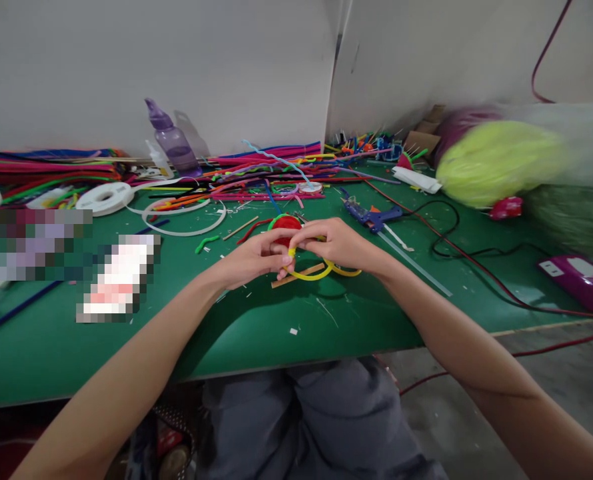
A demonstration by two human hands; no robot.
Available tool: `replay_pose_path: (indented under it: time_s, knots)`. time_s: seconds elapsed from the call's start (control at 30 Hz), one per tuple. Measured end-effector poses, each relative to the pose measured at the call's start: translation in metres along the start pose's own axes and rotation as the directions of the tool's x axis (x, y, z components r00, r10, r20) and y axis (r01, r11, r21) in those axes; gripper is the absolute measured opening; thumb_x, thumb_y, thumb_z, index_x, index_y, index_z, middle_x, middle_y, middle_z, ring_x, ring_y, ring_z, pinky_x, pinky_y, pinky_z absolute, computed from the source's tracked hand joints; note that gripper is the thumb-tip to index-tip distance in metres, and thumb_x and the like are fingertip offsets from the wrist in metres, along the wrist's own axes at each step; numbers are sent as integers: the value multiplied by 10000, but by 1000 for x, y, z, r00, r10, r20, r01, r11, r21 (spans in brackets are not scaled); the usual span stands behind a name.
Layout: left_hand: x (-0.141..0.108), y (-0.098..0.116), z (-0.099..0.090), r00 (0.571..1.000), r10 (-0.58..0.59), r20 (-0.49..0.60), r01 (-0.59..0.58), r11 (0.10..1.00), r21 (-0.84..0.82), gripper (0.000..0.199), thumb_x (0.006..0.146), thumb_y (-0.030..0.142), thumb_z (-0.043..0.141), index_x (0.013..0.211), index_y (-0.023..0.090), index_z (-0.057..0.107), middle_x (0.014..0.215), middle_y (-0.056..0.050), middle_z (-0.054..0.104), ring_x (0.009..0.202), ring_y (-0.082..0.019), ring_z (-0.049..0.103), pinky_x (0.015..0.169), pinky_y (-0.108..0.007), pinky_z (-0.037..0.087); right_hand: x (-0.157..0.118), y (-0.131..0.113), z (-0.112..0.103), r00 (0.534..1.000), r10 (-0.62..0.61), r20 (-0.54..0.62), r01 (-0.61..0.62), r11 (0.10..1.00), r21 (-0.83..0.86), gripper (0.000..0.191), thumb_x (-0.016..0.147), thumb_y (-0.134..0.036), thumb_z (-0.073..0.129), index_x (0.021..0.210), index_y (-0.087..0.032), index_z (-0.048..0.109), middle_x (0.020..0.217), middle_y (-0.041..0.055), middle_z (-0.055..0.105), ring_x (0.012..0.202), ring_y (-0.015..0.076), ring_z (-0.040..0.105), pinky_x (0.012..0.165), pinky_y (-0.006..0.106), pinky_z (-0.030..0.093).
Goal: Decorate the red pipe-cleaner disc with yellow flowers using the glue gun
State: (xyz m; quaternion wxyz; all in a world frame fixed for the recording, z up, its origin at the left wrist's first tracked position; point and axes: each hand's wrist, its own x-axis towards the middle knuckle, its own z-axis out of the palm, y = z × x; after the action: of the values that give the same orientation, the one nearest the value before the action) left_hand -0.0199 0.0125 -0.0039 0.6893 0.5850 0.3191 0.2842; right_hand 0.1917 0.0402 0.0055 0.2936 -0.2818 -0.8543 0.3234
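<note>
My left hand [254, 259] and my right hand [334, 241] meet over the green table, fingertips close together. Both are closed in a pinch on a yellow pipe cleaner [306, 275], which curves into loops below my right hand. Right behind my fingers lies a round red piece [287, 224] with a green edge, partly hidden by them. Under the yellow loop is a flat wooden stick [282, 281]. A short green pipe cleaner [206, 244] and a thin wooden stick [240, 228] lie just beyond my left hand.
To the right, a blue glue gun [371, 215] lies with its cord and a clear glue stick [419, 260]. A purple bottle [174, 141] stands behind, among bundled pipe cleaners [41, 163]. At left is a white tape roll [104, 199]. Bagged yellow material [496, 160] and a purple power strip [579, 280] sit far right.
</note>
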Motion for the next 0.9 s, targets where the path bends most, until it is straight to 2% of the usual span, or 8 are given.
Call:
replay_pose_path:
  time_s: [0.13,0.27,0.43,0.63,0.77,0.9]
  knots:
    - [1,0,0,999,17,-39,-17,1000,-15,555,819,235,709,1325,153,495,743,-6,654,621,-91,582,600,-228,471,1,-4,-5,998,42,-51,-39,998,48,183,858,-198,558,965,-173,704,946,41,719,820,143,625,751,266,433]
    - [1,0,1,998,-12,-61,9,999,-37,580,820,234,705,1348,156,476,762,-14,666,641,-98,588,619,-237,475,2,-6,-9,987,146,-68,-143,989,48,144,856,-223,548,838,-135,661,777,25,664,666,112,543,640,249,374]
    - [1,-2,1,1000,-6,-1,6,1000,19,528,855,254,669,1335,153,474,766,-22,664,634,-105,593,602,-240,471,3,-3,-6,993,121,0,-121,992,45,165,868,-220,517,817,-138,651,737,11,615,694,115,516,671,256,346]
    - [1,-4,0,1000,12,1,-12,1000,24,458,844,257,685,1259,166,514,792,-27,675,652,-109,607,618,-241,481,1,-2,-1,993,107,59,-110,993,51,173,875,-228,525,855,-142,675,738,0,618,697,112,513,689,254,339]
    - [2,-4,0,999,26,-28,-25,999,32,462,837,269,692,1254,169,521,774,-20,671,647,-107,606,625,-242,485,0,-5,-4,990,141,19,-142,985,100,149,862,-232,556,903,-144,669,759,4,634,652,102,520,645,245,357]
    - [4,-5,0,996,56,-70,-51,996,71,568,827,284,696,1340,175,480,770,-15,678,650,-115,620,649,-256,494,1,-4,-7,970,239,-43,-229,959,168,152,858,-279,584,857,-138,641,593,-31,561,509,86,479,535,232,339]
